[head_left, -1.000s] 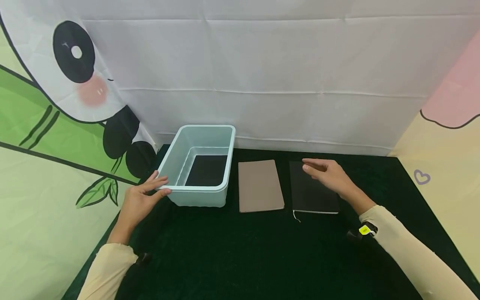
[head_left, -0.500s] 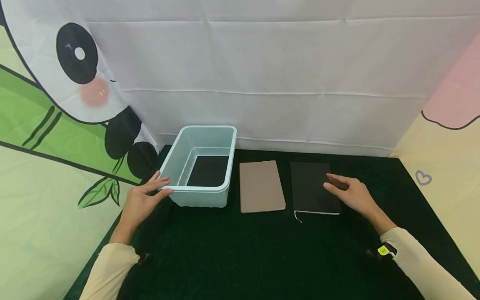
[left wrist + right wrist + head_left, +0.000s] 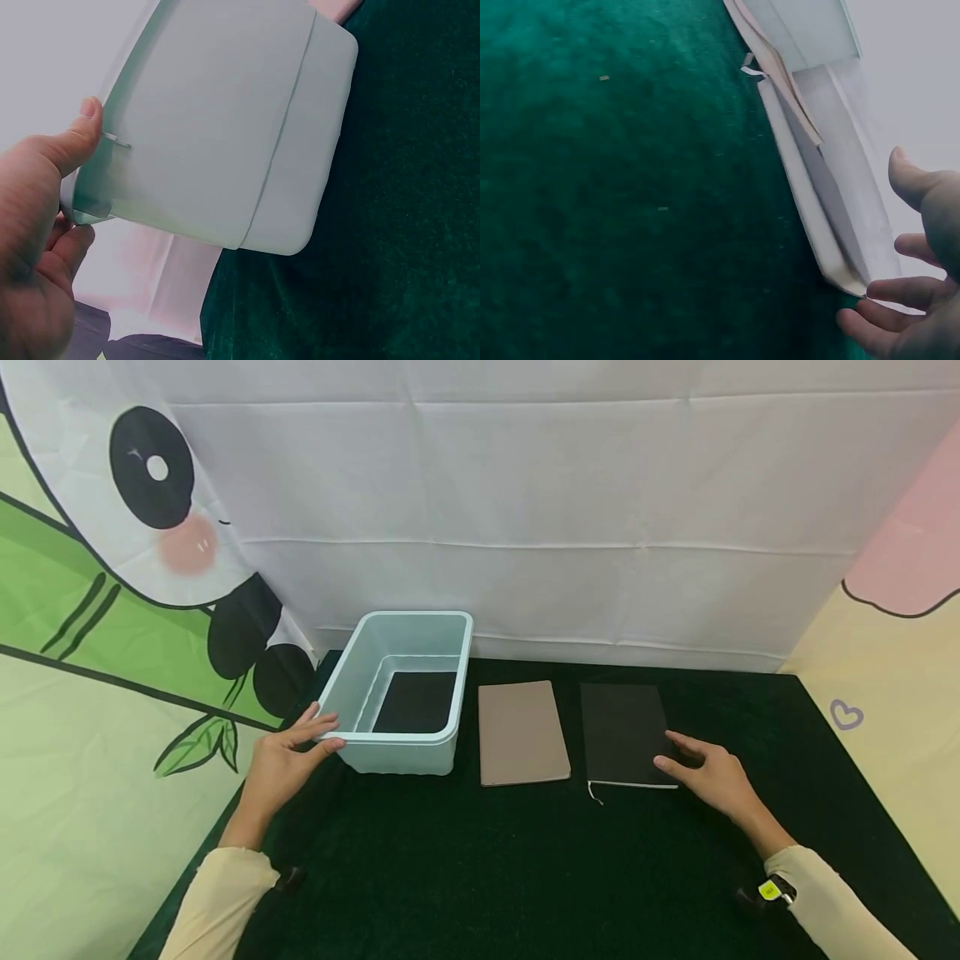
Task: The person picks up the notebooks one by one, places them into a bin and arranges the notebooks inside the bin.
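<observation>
My left hand (image 3: pixel 281 768) holds the near left corner of a pale blue plastic bin (image 3: pixel 390 753). In the left wrist view the thumb (image 3: pixel 88 124) lies at the rim on one side of the corner, and curled fingers are at the other. A flat black rectangle (image 3: pixel 415 703) covers much of the bin's floor. My right hand (image 3: pixel 716 781) is at the right edge of a black notebook (image 3: pixel 624 735) with a white ribbon, fingers apart and relaxed, gripping nothing. Between bin and black notebook lies a beige notebook (image 3: pixel 522 735).
Dark green cloth (image 3: pixel 480 877) covers the table. A white fabric backdrop (image 3: pixel 525 502) rises just behind the bin and notebooks. Printed cartoon cloth (image 3: pixel 90 760) hangs at the left, and a yellow and pink panel (image 3: pixel 907 677) at the right.
My right hand has moved right and toward me, from over the black notebook to its right edge. My left hand, the bin and both notebooks have stayed in place.
</observation>
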`<state>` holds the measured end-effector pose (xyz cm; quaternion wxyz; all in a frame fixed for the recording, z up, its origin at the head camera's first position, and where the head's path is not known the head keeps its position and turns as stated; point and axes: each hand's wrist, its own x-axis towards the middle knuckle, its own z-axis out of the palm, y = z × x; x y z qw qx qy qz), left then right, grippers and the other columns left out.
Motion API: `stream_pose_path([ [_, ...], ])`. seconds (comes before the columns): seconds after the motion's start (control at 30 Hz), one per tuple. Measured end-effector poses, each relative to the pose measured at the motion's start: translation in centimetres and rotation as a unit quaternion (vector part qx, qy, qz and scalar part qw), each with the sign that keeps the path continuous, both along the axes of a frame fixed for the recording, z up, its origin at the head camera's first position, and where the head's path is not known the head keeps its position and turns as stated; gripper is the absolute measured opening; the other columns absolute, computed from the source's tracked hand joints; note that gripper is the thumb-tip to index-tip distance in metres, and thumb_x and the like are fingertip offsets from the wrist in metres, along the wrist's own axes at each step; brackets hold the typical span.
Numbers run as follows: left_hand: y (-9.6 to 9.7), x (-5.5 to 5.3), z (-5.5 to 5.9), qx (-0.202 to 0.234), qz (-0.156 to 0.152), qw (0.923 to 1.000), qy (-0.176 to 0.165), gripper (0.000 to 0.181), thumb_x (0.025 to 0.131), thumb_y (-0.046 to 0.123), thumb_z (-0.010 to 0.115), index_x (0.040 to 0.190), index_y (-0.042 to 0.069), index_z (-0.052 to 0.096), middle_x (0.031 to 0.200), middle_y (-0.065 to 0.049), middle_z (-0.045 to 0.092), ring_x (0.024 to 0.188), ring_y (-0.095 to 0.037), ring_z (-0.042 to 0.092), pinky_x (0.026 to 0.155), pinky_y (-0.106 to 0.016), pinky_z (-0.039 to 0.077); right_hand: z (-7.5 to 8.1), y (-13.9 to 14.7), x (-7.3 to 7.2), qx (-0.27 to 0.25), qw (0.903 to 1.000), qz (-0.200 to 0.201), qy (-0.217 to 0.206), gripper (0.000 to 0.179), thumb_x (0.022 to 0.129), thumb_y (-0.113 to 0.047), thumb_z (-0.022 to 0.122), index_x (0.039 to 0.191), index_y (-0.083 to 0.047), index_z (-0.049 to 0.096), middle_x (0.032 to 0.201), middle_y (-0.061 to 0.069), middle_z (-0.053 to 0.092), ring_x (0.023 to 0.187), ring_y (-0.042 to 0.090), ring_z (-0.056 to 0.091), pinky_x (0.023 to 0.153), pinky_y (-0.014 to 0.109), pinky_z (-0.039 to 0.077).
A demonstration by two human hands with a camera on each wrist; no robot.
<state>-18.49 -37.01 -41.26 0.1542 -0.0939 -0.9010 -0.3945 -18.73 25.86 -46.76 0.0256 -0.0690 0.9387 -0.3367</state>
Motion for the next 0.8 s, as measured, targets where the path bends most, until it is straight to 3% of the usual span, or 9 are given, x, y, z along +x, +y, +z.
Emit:
stream_pose_path([
  [0.2,0.1,0.0,0.0,-0.003,0.002,1.0000,-0.001,0.038,0.092,0.026,0.079,0.123,0.004,0.074,0.135,-0.010,0.067,0.143,-0.028,0.045,0.106,-0.067,0.039,-0.7,-0.2,0.2,0.014,0.9997,-0.009,-0.016,0.081,0.098,-0.059,0.060,0.156,-0.006,0.041,0.155,0.032,0.039,0.124,0.049,0.057,0.091,0.059,0.052],
  [0.4,0.1,0.2,0.1,0.006,-0.001,1.0000,-0.001,0.038,0.091,0.024,0.079,0.123,0.004,0.074,0.135,-0.011,0.067,0.144,-0.026,0.044,0.106,-0.068,0.039,-1.3,-0.3,0.3,0.025,0.9994,-0.004,-0.022,0.082,0.096,-0.059,0.062,0.156,-0.008,0.040,0.153,0.035,0.039,0.125,0.053,0.055,0.091,0.062,0.051],
  [0.57,0.1,0.2,0.3,0.015,-0.005,0.9998,-0.007,0.038,0.091,0.024,0.080,0.123,0.005,0.074,0.136,-0.011,0.066,0.145,-0.028,0.043,0.107,-0.069,0.037,-1.9,-0.4,0.4,0.042,0.9991,-0.003,-0.006,0.078,0.096,-0.057,0.064,0.154,-0.008,0.045,0.144,0.034,0.051,0.106,0.039,0.060,0.080,0.049,0.049],
  [0.63,0.1,0.3,0.3,0.019,-0.006,0.9998,-0.009,0.037,0.091,0.024,0.080,0.123,0.005,0.075,0.137,-0.012,0.066,0.145,-0.030,0.042,0.108,-0.069,0.036,-2.1,-0.5,0.4,0.048,0.9989,-0.002,0.000,0.078,0.096,-0.057,0.065,0.153,-0.008,0.046,0.142,0.033,0.052,0.106,0.037,0.058,0.082,0.051,0.049],
  [0.8,0.0,0.2,0.3,0.023,-0.006,0.9997,-0.010,0.036,0.091,0.023,0.080,0.122,0.005,0.075,0.137,-0.012,0.066,0.145,-0.030,0.042,0.108,-0.069,0.036,-2.2,-0.9,0.4,0.050,0.9987,-0.001,0.007,0.077,0.096,-0.056,0.065,0.152,-0.007,0.047,0.149,0.035,0.046,0.130,0.052,0.049,0.101,0.069,0.041],
])
